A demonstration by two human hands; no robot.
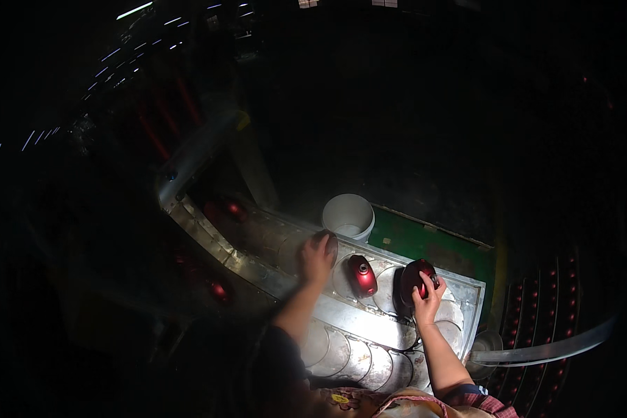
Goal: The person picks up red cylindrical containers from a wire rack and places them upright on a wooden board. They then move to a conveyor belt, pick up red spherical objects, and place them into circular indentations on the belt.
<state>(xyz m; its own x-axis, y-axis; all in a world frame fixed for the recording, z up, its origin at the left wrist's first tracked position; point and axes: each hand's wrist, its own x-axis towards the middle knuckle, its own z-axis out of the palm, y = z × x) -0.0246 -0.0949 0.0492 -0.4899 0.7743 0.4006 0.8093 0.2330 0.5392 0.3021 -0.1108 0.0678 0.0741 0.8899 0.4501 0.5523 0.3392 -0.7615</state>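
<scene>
My left hand (315, 260) is closed over a dark red bottle (329, 242) on the metal conveyor tray (369, 320). My right hand (426, 298) grips another glossy red bottle (415, 277) near the tray's right end. Between the two hands a third red bottle (361, 275) lies on its side in a round pocket. More red bottles (231, 209) sit further up the conveyor at the left, dim in the dark.
A white bucket (349, 216) stands just behind the tray. A green surface (425, 244) lies to its right. Round metal pockets (359, 359) line the near row. Rows of red-capped items (536, 313) fill racks at the right. The surroundings are very dark.
</scene>
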